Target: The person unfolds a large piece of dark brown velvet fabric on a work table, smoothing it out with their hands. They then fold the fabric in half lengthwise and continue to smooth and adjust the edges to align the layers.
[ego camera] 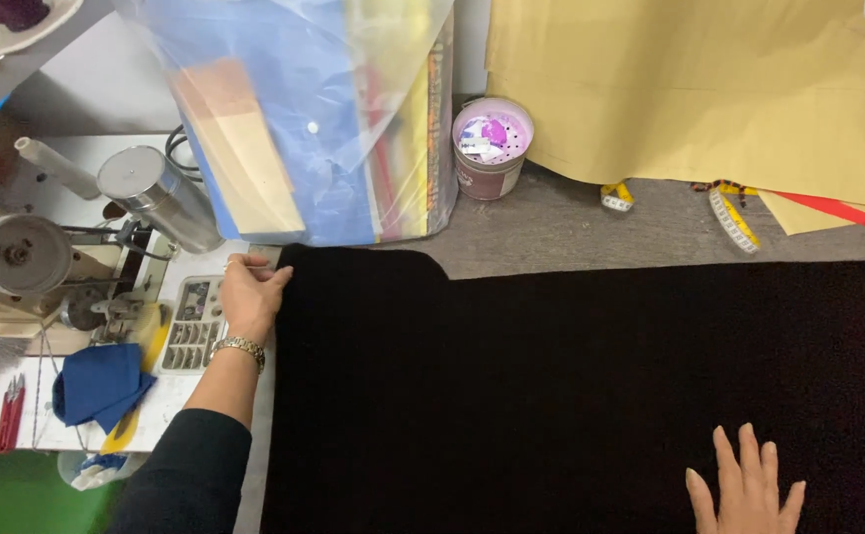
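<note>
Closest in, the right hand (746, 487) lies flat on the black fabric (571, 396), fingers spread, gripping nothing, simply pinning the cloth that covers the grey table (561, 229). Across the cloth, the left hand (249, 295) pinches its upper left corner between thumb and fingers, right beside the sewing machine (27, 272). A judgement: light, even tension between the two hands would smooth it best, edge kept square. Beyond sit a lidded tub (492, 148), tape measure (734, 220) and tan paper (699, 89).
</note>
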